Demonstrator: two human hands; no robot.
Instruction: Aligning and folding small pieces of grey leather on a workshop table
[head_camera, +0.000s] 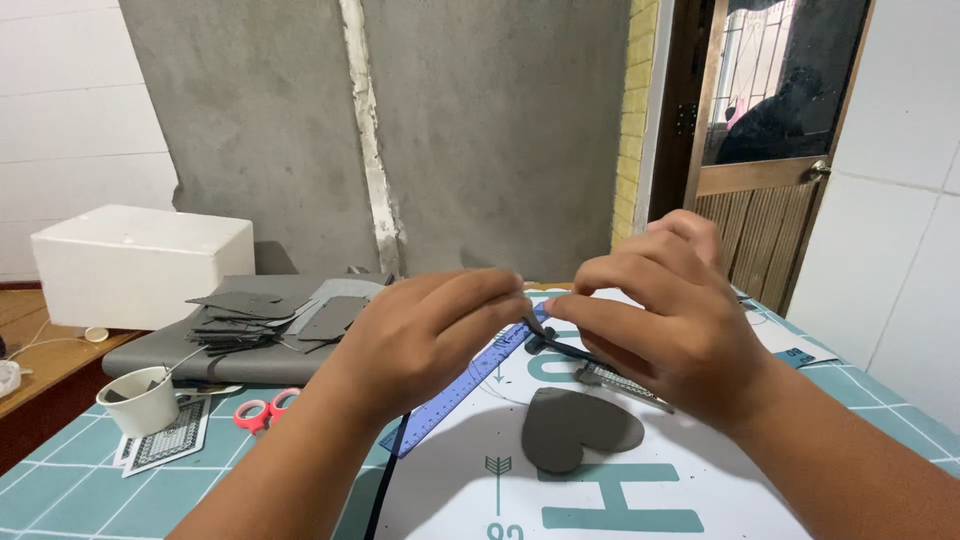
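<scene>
My left hand (425, 335) and my right hand (665, 315) meet above the table, fingertips pinched together on a thin dark strip (560, 346) that runs between them. A black cord (388, 480) hangs down from under my left hand. Just below the hands lies a grey heart-shaped cutout (575, 428) on a white printed sheet (690, 490). A blue ruler (470, 385) lies slanted beneath my left hand. A small metal tool (620, 383) rests under my right hand.
A pile of grey cut pieces (245, 325) sits on a grey mat at the left. Pink-handled scissors (265, 410), a white cup (140, 400) and a white foam box (140, 262) stand further left. A wooden door (760, 180) is behind.
</scene>
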